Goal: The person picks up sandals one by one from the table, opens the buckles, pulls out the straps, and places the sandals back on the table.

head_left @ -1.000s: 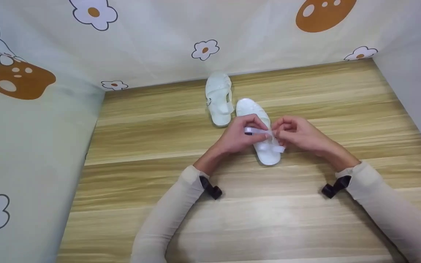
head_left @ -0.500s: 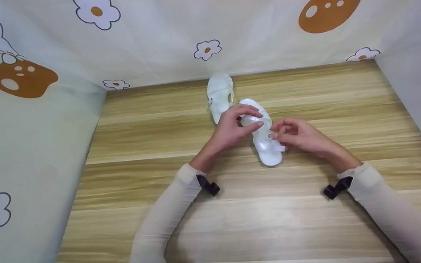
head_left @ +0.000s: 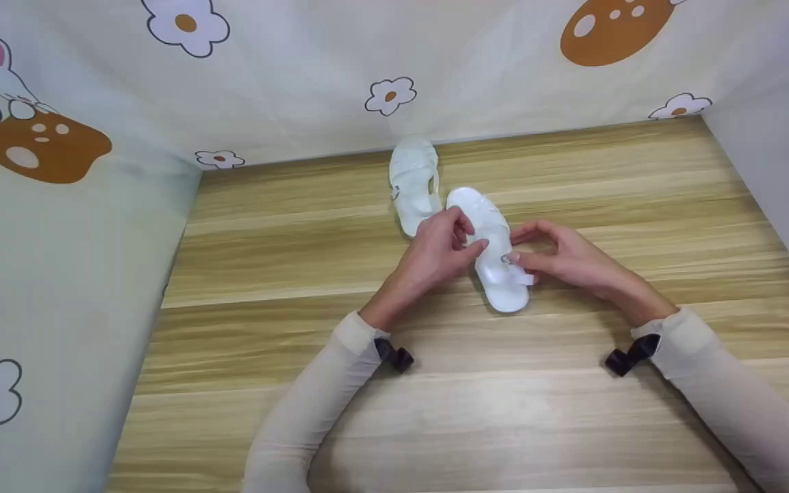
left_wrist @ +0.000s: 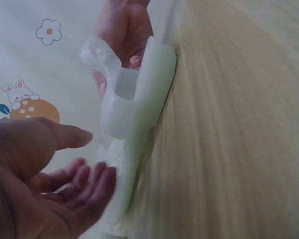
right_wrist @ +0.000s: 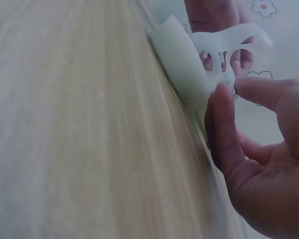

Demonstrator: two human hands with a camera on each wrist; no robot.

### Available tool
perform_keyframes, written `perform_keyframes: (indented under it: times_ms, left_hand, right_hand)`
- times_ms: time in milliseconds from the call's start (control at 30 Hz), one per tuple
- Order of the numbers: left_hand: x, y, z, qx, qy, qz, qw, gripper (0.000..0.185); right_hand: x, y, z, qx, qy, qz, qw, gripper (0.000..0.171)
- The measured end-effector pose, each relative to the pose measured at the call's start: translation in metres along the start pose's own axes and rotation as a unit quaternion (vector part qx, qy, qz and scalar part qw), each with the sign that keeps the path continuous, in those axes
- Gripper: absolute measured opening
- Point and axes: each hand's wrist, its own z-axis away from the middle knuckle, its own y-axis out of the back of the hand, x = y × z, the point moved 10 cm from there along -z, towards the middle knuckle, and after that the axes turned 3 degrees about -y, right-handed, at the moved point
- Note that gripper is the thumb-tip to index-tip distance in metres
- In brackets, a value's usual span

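A whitish jelly sandal (head_left: 495,236) lies sole down on the wooden surface, its heel towards me. At its right side my right hand (head_left: 566,253) pinches the side strap near a small buckle (head_left: 507,259). The right wrist view shows this thumb and fingers on the side of the sandal (right_wrist: 179,62). My left hand (head_left: 439,248) hovers at the sandal's left side, fingers loosely bent. In the left wrist view, a gap separates the left thumb (left_wrist: 72,137) from the fingers and nothing is between them.
A matching sandal (head_left: 411,168) lies farther back on the left, its heel partly behind my left hand. The wood-grain surface (head_left: 285,267) meets a printed cloth wall (head_left: 298,82) at the back and left. A plain pale wall (head_left: 771,137) stands on the right.
A second ago both hands worked at the strap, the left one holding it. The left hand has since let go and drawn back left. The right hand stays at the buckle side.
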Motion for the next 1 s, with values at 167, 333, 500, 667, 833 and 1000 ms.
perform_keyframes:
  times_ms: [167, 333, 500, 667, 833, 1000]
  left_hand:
    - [-0.008, -0.007, 0.006, -0.037, 0.032, -0.040, 0.9980, 0.032]
    - [-0.009, -0.009, 0.007, -0.045, 0.039, -0.029, 0.9978, 0.031]
    - [-0.007, -0.013, 0.006, -0.067, 0.041, -0.006, 0.9969, 0.025]
    - [-0.005, -0.016, 0.006, -0.081, 0.051, 0.014, 0.9953, 0.020]
    - [-0.004, -0.018, 0.005, -0.077, 0.056, 0.032, 0.9949, 0.019]
    - [-0.003, -0.021, 0.004, -0.074, 0.045, 0.044, 0.9952, 0.022]
  right_hand:
    - [0.001, -0.001, -0.001, -0.005, -0.004, -0.012, 1.000, 0.058]
    - [0.000, -0.002, -0.001, -0.009, 0.007, -0.014, 1.000, 0.058]
    - [-0.001, -0.003, 0.001, -0.013, 0.012, -0.015, 1.000, 0.059]
    - [-0.001, 0.000, 0.002, 0.001, 0.005, 0.014, 1.000, 0.056]
    - [-0.001, 0.002, 0.003, 0.016, -0.001, 0.024, 1.000, 0.054]
    - [-0.004, 0.001, 0.002, 0.023, 0.010, 0.019, 0.999, 0.053]
